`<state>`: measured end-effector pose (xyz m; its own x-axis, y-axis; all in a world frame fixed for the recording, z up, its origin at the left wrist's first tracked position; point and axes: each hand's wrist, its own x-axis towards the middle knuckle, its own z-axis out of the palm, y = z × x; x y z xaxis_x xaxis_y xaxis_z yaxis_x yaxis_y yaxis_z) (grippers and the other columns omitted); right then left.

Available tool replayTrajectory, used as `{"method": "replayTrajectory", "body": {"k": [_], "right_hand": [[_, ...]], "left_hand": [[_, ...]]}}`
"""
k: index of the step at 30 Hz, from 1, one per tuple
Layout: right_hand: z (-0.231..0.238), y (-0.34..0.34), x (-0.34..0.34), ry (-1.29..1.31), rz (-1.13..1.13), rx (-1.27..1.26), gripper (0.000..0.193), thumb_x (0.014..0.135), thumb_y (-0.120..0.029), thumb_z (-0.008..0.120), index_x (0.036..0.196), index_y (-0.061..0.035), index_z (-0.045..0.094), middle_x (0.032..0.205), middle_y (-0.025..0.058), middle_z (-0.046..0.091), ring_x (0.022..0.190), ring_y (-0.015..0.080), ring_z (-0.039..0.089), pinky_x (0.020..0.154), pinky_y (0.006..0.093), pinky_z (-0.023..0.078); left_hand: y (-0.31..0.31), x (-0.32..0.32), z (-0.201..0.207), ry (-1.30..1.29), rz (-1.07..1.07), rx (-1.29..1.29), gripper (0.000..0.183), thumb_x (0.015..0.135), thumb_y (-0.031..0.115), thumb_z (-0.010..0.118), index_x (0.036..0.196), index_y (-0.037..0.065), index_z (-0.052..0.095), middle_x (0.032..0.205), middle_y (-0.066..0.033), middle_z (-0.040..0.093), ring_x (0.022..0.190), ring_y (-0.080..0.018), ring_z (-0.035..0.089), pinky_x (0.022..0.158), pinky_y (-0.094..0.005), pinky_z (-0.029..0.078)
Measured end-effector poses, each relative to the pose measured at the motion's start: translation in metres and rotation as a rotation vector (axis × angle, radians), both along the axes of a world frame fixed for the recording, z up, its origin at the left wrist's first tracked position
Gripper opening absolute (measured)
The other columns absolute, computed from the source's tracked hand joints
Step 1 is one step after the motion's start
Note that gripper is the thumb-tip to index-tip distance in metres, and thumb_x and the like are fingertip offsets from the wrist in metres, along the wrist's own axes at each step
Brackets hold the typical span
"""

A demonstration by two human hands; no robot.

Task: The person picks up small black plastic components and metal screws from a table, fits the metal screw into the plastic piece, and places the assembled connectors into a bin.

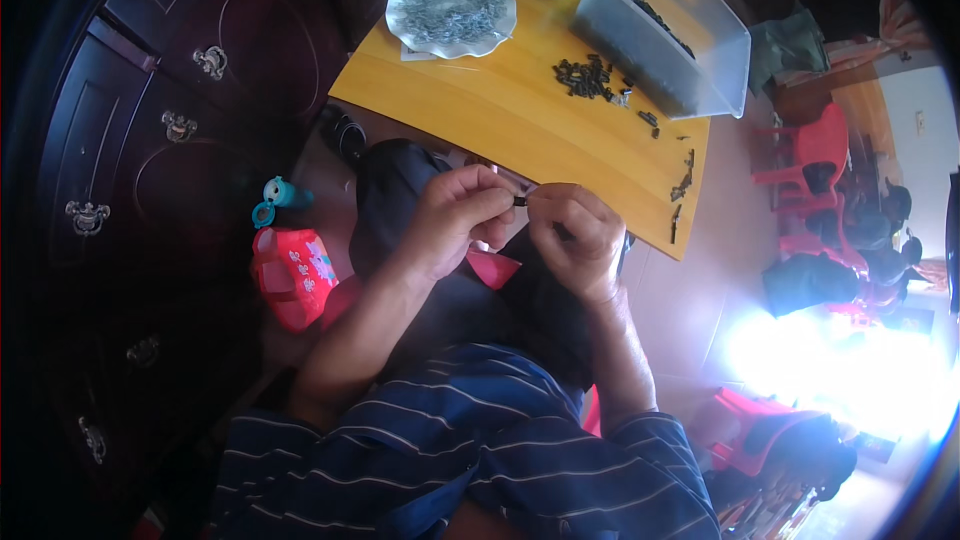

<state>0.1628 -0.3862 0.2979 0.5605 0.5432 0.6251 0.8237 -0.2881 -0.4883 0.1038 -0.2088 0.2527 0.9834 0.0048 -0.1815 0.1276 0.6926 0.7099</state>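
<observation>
Mid-frame, your left hand point(462, 212) finger-pinches a small black narrow piece point(520, 201); your right hand point(580, 235), fingertips together, adjoins it.

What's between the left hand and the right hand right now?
A small black piece, seen in the head view. The left hand pinches it; the right hand is close at its other end.

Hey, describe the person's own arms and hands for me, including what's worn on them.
The left grip and right grip are bare hands, without gloves. The left forearm and right forearm are uncovered too, below short, dark blue sleeves with thin, pale stripes.
</observation>
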Motion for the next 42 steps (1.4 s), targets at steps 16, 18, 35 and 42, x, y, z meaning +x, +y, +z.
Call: {"method": "replayTrajectory", "body": {"k": [16, 18, 35, 42], "right_hand": [[-0.027, -0.011, -0.017, 1.007, 0.181, 0.415, 0.022, 0.102, -0.004, 0.063, 0.123, 0.0028, 0.063, 0.102, 0.0072, 0.073, 0.091, 0.0111, 0.068, 0.084, 0.0272, 0.056], [-0.026, -0.013, -0.016, 1.036, 0.154, 0.400, 0.020, 0.103, -0.005, 0.062, 0.122, 0.0026, 0.064, 0.103, 0.0074, 0.073, 0.092, 0.0114, 0.068, 0.085, 0.0271, 0.056], [-0.046, -0.019, -0.017, 1.591, 0.277, 0.442, 0.021, 0.103, -0.023, 0.066, 0.111, -0.0035, 0.069, 0.098, 0.0054, 0.074, 0.083, 0.0097, 0.067, 0.078, 0.0241, 0.054], [-0.057, -0.012, -0.019, 1.694, 0.279, 0.740, 0.022, 0.105, -0.022, 0.063, 0.114, -0.0028, 0.068, 0.104, 0.0074, 0.074, 0.095, 0.0165, 0.071, 0.089, 0.0321, 0.058]], "left_hand": [[0.002, 0.000, -0.006, 0.043, -0.116, -0.154, 0.011, 0.100, 0.013, 0.065, 0.102, 0.002, 0.067, 0.081, -0.0057, 0.068, 0.062, -0.0088, 0.064, 0.054, -0.0230, 0.056], [0.001, 0.000, -0.004, 0.059, -0.120, -0.123, 0.012, 0.102, 0.014, 0.063, 0.103, 0.003, 0.066, 0.081, -0.0049, 0.069, 0.062, -0.0079, 0.064, 0.055, -0.0221, 0.057], [-0.009, -0.003, 0.000, -0.222, -0.032, 0.746, 0.019, 0.097, 0.005, 0.070, 0.116, 0.000, 0.068, 0.082, -0.0022, 0.069, 0.070, -0.0084, 0.066, 0.061, -0.0224, 0.051], [-0.017, -0.002, 0.015, -0.502, 0.203, 1.160, 0.045, 0.083, -0.005, 0.069, 0.128, 0.001, 0.064, 0.122, -0.0168, 0.067, 0.106, -0.0313, 0.070, 0.087, -0.0361, 0.057]]}}
